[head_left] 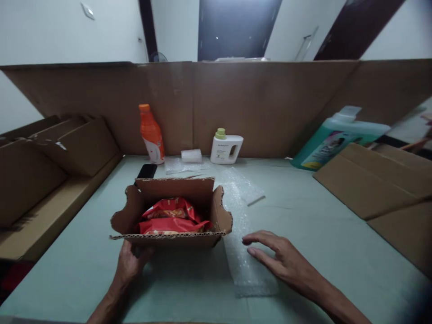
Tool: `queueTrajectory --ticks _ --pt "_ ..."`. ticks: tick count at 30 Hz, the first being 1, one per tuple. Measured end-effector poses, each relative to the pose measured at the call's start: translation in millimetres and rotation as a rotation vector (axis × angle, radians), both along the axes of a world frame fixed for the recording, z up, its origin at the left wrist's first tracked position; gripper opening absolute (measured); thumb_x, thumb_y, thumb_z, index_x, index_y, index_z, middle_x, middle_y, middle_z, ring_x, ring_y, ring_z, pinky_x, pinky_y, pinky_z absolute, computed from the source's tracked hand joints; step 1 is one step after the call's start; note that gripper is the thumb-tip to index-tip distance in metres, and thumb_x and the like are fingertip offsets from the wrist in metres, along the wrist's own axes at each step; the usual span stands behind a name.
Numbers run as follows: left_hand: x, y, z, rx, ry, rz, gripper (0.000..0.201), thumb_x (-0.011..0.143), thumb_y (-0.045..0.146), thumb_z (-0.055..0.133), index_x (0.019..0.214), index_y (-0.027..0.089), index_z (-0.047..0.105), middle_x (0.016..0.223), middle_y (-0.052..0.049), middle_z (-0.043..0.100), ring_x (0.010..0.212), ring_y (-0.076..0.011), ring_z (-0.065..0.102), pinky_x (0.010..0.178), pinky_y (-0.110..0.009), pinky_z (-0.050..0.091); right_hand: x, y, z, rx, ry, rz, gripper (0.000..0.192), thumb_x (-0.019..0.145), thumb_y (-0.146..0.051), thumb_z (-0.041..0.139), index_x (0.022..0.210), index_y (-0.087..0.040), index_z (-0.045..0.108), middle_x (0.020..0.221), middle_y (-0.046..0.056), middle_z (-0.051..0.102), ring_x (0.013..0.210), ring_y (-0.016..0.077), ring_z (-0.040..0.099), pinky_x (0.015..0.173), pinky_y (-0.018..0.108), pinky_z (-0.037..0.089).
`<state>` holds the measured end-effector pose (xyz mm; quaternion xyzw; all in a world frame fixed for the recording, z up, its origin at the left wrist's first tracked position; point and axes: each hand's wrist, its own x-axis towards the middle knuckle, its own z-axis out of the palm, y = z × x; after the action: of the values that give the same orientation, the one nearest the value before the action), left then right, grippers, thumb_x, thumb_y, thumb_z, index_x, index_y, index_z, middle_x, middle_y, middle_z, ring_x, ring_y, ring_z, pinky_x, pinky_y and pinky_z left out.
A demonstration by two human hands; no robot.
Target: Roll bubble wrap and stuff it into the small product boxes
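While I'm steadying the box [172,216] with my left hand [130,265], grip closed on its front, my right hand [280,258] is resting spread on the bubble wrap [248,270]; pinching it up comes next, I reckon.

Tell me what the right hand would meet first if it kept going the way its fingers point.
The right hand points left over the bubble wrap sheet. It would probably first meet the near right corner of the open cardboard box, though depth is hard to judge.
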<state>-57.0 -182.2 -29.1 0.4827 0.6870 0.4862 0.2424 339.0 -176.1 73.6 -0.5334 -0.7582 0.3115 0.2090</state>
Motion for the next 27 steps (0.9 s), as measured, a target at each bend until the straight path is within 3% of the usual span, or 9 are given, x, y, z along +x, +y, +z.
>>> queueTrajectory --ticks 2,5,9,12,15,18,21,27 --pt "8 -1 3.7 0.029 -0.007 0.023 0.052 0.064 0.061 0.070 0.093 0.019 0.062 0.087 -0.009 0.073 0.082 -0.0298 0.071 0.073 -0.041 0.058 -21 20 -3.3 0.032 0.055 -0.004 0.034 0.090 -0.041 0.060 0.120 -0.027 0.070 0.118 0.010 0.073 0.102 0.0288 0.070 0.069 0.036 0.060" --pt "10 -3 3.7 0.028 -0.014 0.016 0.047 0.066 0.055 0.071 0.095 0.019 0.062 0.087 -0.009 0.074 0.081 -0.0289 0.071 0.072 -0.040 0.059 -51 36 -16.0 0.084 0.128 0.089 0.047 0.080 -0.030 0.067 0.127 -0.023 0.064 0.123 0.010 0.071 0.108 0.0294 0.067 0.088 0.042 0.058" --pt "0 -4 -1.0 -0.031 0.084 -0.028 0.044 0.060 0.056 0.074 0.084 0.020 0.063 0.079 -0.009 0.073 0.075 -0.0305 0.071 0.066 -0.042 0.060 -73 40 -34.4 0.125 0.203 0.092 0.039 0.078 -0.023 0.062 0.117 -0.021 0.065 0.122 0.009 0.070 0.106 0.0285 0.066 0.092 0.041 0.055" --pt "-1 4 3.1 -0.042 0.146 -0.060 0.041 0.062 0.054 0.072 0.082 0.020 0.064 0.078 -0.009 0.073 0.075 -0.0309 0.071 0.068 -0.042 0.059 -75 45 -42.1 0.137 0.212 0.014 0.029 0.079 -0.026 0.059 0.106 -0.020 0.067 0.112 0.008 0.073 0.097 0.0277 0.068 0.083 0.038 0.057" --pt "8 34 16.5 -0.025 0.124 -0.113 0.039 0.064 0.052 0.068 0.086 0.019 0.064 0.083 -0.011 0.074 0.078 -0.0308 0.071 0.070 -0.042 0.059 -74 59 -45.5 0.158 0.222 -0.063 0.026 0.079 -0.030 0.059 0.102 -0.020 0.067 0.104 0.008 0.073 0.094 0.0283 0.068 0.081 0.039 0.057" --pt "19 74 29.6 0.016 0.059 -0.132 0.043 0.063 0.047 0.066 0.094 0.017 0.062 0.092 -0.012 0.074 0.086 -0.0309 0.070 0.076 -0.042 0.058 -75 77 -47.9 0.180 0.268 -0.099 0.038 0.078 -0.028 0.057 0.114 -0.020 0.064 0.114 0.009 0.072 0.100 0.0289 0.067 0.086 0.041 0.056" --pt "24 99 32.4 0.007 -0.004 -0.162 0.047 0.063 0.044 0.063 0.101 0.017 0.059 0.094 -0.010 0.073 0.087 -0.0292 0.069 0.077 -0.040 0.057 -76 89 -55.0 0.159 0.308 -0.132 0.053 0.075 -0.026 0.060 0.127 -0.020 0.058 0.118 0.010 0.070 0.102 0.0290 0.067 0.086 0.040 0.056" --pt "19 92 18.3 -0.104 -0.012 -0.154 0.051 0.060 0.052 0.065 0.097 0.017 0.058 0.087 -0.010 0.073 0.083 -0.0305 0.070 0.072 -0.041 0.059 -72 91 -82.4 0.090 0.356 -0.118 0.063 0.073 -0.022 0.058 0.136 -0.023 0.055 0.120 0.008 0.070 0.110 0.0299 0.065 0.094 0.042 0.054"
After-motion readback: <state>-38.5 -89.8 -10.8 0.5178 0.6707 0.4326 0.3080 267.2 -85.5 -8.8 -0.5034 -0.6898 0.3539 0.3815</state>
